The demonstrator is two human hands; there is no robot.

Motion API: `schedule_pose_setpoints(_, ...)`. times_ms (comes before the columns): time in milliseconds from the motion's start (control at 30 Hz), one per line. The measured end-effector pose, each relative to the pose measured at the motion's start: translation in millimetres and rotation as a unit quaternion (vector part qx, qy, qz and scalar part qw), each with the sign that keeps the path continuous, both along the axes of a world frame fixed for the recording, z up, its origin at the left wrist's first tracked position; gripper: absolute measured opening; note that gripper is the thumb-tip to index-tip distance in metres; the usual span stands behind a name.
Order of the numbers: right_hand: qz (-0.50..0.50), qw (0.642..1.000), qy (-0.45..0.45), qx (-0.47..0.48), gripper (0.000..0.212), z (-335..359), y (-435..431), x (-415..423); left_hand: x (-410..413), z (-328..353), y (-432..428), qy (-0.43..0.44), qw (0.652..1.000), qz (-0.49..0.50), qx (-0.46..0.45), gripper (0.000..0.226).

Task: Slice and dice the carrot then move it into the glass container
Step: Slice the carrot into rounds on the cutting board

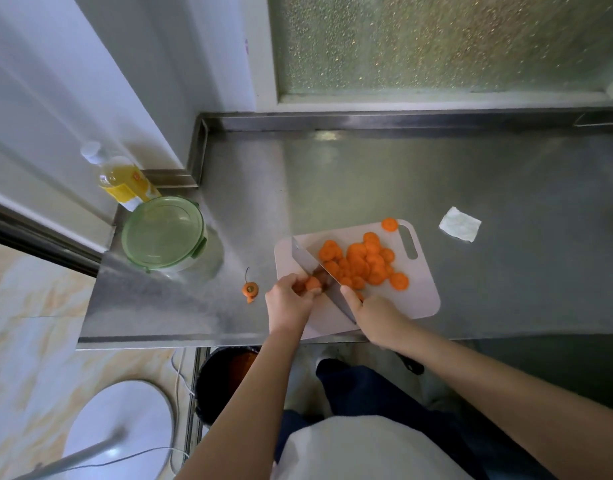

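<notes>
Single head-worn wide-angle camera, close above, facing forward and steeply down. The cutting board [419, 299] lies near frame centre, the window [436, 46] beyond it, the floor [31, 306] left of it.

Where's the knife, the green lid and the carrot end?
knife [305, 259]: head view, on the flat blade.
green lid [163, 232]: head view, middle of the lid.
carrot end [250, 289]: head view, on its round top.

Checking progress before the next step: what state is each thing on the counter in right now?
glass container: lid on.
carrot stub: uncut, held by left hand.
carrot slices: round, not diced, heaped on cutting board.
knife: gripped by right hand, blade beside stub.
carrot top: cut off, on counter.
bottle: capped.
paper towel: folded.
</notes>
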State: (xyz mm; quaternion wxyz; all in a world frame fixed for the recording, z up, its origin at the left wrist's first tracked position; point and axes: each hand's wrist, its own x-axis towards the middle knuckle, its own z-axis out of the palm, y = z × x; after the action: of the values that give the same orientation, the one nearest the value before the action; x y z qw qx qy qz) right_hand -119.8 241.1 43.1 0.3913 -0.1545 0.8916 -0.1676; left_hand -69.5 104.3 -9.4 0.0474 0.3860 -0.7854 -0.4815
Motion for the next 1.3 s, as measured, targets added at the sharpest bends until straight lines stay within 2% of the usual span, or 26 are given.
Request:
schedule_pose_setpoints(133,-0.04,0.999,0.014,0.008,0.06,-8.6,-17.1,-0.1,0.4,2.6,-2.1,-0.009,1.0,-0.007,-0.001,0.011)
schedule_pose_setpoints(200,-0.102,0.994,-0.026,-0.042,0.053,-21.8,-19.4,0.7,0.9,5.8,-3.3,-0.009,1.0,-0.016,0.004,0.01)
schedule_pose_setpoints(300,-0.128,0.985,-0.045,-0.111,0.075,-25.7,-21.7,3.9,0.4,10.3,-5.8,-0.007,1.0,-0.024,0.016,0.014)
schedule_pose_setpoints(400,-0.104,0.989,-0.028,-0.106,0.085,-25.0,-21.5,0.2,0.3,11.4,-6.8,-0.008,0.999,-0.027,0.018,0.016)
schedule_pose_setpoints(433,-0.072,0.994,-0.02,-0.076,0.076,-26.3,-22.0,-1.5,0.5,11.3,-6.5,-0.008,0.999,-0.027,0.016,0.017)
schedule_pose_setpoints(500,-0.09,0.996,0.016,-0.02,0.049,-32.6,-26.2,-3.5,0.9,11.6,-5.7,0.0,1.0,-0.025,0.017,0.02)
schedule_pose_setpoints(533,-0.07,0.997,0.038,-0.024,0.045,-38.3,-26.1,-4.0,1.1,11.5,-5.2,0.005,1.0,-0.024,0.016,0.023)
schedule_pose_setpoints(600,-0.145,0.986,-0.011,-0.08,0.026,-36.6,-26.1,-6.0,1.6,10.8,-4.2,0.008,1.0,-0.025,0.011,0.025)
schedule_pose_setpoints(633,-0.155,0.982,-0.025,-0.108,0.026,-35.7,-24.6,-7.5,1.6,10.0,-3.7,0.008,1.0,-0.026,0.007,0.023)
schedule_pose_setpoints(700,-0.2,0.965,-0.043,-0.162,0.031,-37.7,-22.4,-9.4,2.1,6.4,-2.9,0.009,1.0,-0.024,-0.001,0.02)
schedule_pose_setpoints(833,-0.28,0.946,-0.063,-0.15,0.06,-48.3,-21.6,-8.1,2.2,0.7,-5.0,0.004,1.0,-0.027,-0.006,0.013)
schedule_pose_setpoints(900,-0.292,0.939,-0.088,-0.158,0.062,-46.9,-19.5,-9.1,2.5,-0.1,-7.0,0.004,0.999,-0.035,-0.009,0.013)
schedule_pose_setpoints(1067,-0.26,0.953,-0.064,-0.142,0.063,-42.5,-10.4,-14.4,2.0,-1.6,-9.7,0.005,0.999,-0.043,-0.009,0.016)
schedule_pose_setpoints(1300,-0.26,0.952,-0.062,-0.149,0.065,-40.2,-6.8,-19.5,3.3,-1.8,-15.3,0.002,0.997,-0.079,0.004,0.02)
